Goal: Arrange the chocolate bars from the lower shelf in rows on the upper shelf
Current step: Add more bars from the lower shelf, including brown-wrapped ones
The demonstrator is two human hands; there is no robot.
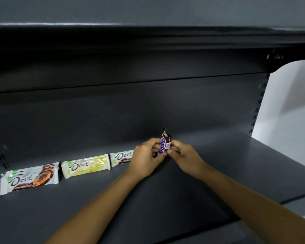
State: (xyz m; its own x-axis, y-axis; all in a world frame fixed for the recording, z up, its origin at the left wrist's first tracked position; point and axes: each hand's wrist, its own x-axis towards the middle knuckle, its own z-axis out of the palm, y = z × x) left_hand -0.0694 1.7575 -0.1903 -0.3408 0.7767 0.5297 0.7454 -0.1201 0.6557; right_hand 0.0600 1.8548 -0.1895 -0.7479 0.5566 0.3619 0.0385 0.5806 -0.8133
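Where our forearms run off the bottom edge, our left hand (144,156) and right hand (182,155) both pinch a glossy brown-wrapped bar (165,142), upright over the matte grey metal shelf (227,164), its lower end hidden by fingers. Left of that bar lie Dove packs (85,166), the closest Dove pack (122,156) half covered by our left hand; right of it, a white wall (289,103).

Dark-grey shelf (218,173), pale-yellow bar (85,166), brown-and-blue bar (164,144).
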